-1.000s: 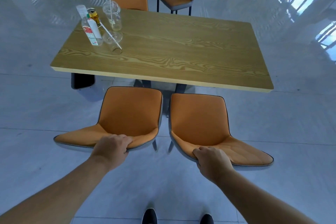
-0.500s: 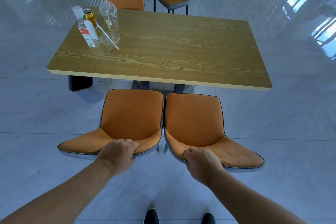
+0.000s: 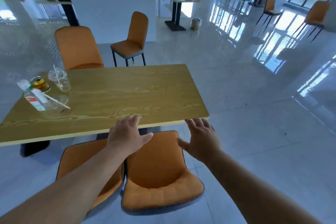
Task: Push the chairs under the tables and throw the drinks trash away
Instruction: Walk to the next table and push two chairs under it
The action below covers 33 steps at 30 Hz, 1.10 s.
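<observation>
Both hands hang in the air above the near edge of the wooden desk (image 3: 127, 94), the left hand (image 3: 127, 137) and the right hand (image 3: 201, 141) each with fingers spread and released, grasping nothing. Below them two orange chairs stand side by side, the left chair (image 3: 80, 158) and the right chair (image 3: 158, 169), their seats tucked partly under the desk edge. The drinks trash sits at the desk's far left corner: a plastic cup (image 3: 60, 80) with a straw, a gold can (image 3: 39, 84) and a clear bottle (image 3: 34, 97), close together.
</observation>
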Each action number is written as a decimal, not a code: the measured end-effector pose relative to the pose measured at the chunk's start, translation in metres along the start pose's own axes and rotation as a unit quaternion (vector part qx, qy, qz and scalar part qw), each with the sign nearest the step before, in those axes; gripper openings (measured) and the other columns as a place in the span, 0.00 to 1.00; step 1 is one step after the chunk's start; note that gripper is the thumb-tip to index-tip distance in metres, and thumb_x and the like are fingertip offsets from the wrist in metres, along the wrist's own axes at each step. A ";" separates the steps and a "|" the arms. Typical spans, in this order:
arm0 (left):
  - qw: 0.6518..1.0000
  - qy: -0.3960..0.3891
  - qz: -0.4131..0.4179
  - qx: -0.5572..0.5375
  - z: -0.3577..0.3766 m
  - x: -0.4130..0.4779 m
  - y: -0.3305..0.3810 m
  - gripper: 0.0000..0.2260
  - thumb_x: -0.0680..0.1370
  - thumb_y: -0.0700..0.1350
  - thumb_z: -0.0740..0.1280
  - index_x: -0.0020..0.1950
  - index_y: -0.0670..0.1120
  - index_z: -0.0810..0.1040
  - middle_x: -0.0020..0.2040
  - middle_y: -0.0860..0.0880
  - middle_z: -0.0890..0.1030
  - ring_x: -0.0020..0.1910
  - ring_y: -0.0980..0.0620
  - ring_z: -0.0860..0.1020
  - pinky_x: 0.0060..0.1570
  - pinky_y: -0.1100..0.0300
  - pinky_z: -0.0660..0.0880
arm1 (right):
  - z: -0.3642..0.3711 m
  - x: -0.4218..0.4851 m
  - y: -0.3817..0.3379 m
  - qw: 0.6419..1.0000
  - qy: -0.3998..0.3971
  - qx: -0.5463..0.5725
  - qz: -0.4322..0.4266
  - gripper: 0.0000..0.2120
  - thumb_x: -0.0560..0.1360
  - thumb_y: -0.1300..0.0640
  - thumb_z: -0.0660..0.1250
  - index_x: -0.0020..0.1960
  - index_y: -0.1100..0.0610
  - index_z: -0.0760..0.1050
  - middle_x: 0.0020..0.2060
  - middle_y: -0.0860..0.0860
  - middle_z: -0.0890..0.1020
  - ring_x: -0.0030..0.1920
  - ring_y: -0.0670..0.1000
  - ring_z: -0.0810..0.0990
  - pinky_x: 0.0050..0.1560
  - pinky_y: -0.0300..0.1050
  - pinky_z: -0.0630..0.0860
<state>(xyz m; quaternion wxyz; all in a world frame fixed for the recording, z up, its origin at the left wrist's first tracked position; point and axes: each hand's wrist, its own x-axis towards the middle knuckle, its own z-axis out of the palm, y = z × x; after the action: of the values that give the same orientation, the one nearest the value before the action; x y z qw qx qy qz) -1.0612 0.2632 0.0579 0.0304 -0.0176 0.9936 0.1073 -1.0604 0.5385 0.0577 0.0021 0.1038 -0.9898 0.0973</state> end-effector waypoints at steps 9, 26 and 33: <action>0.991 0.091 0.093 0.002 -0.037 0.125 0.286 0.39 0.72 0.75 0.61 0.77 0.54 0.63 0.75 0.48 0.69 0.71 0.43 0.68 0.64 0.42 0.70 | -0.143 0.049 0.260 0.997 0.062 -0.049 0.023 0.47 0.71 0.23 0.61 0.81 0.46 0.58 0.79 0.54 0.65 0.79 0.61 0.59 0.77 0.64 0.58; 0.995 0.089 0.038 -0.029 -0.012 0.473 0.487 0.38 0.72 0.71 0.65 0.75 0.52 0.65 0.73 0.48 0.71 0.70 0.43 0.68 0.65 0.45 0.70 | -0.207 0.388 0.513 0.995 0.043 -0.086 -0.025 0.42 0.72 0.24 0.59 0.78 0.48 0.64 0.73 0.52 0.71 0.75 0.57 0.65 0.75 0.58 0.63; 0.992 0.093 0.081 0.012 -0.047 0.674 0.549 0.37 0.72 0.73 0.62 0.74 0.53 0.68 0.72 0.49 0.73 0.69 0.44 0.69 0.69 0.47 0.65 | -0.266 0.578 0.605 0.995 0.049 -0.090 -0.021 0.39 0.74 0.27 0.62 0.77 0.49 0.66 0.69 0.51 0.75 0.70 0.57 0.71 0.68 0.53 0.70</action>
<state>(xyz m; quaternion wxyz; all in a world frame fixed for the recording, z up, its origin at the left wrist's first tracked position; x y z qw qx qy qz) -1.7586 0.7704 0.1773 -0.0712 0.0533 0.9915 0.0948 -1.7544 1.0522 0.2165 0.0620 0.1190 -0.9909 0.0132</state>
